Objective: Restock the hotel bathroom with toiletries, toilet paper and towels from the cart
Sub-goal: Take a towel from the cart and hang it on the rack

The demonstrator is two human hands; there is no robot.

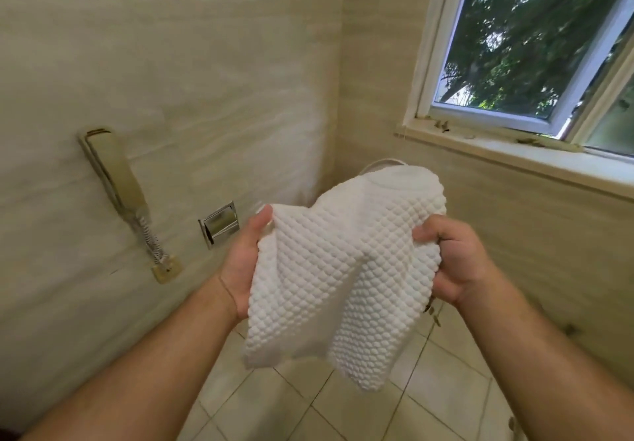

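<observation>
Above the tiled floor (360,413), both hands held a white towel (343,279) out in front of the chest. Left hand (242,271) pinched one edge, thumb on top; right hand (453,262) had its fingers curled tight into the other side. Spread this way the cloth hung loose, probably for shaking out or folding before hanging it near the window (535,49).
</observation>
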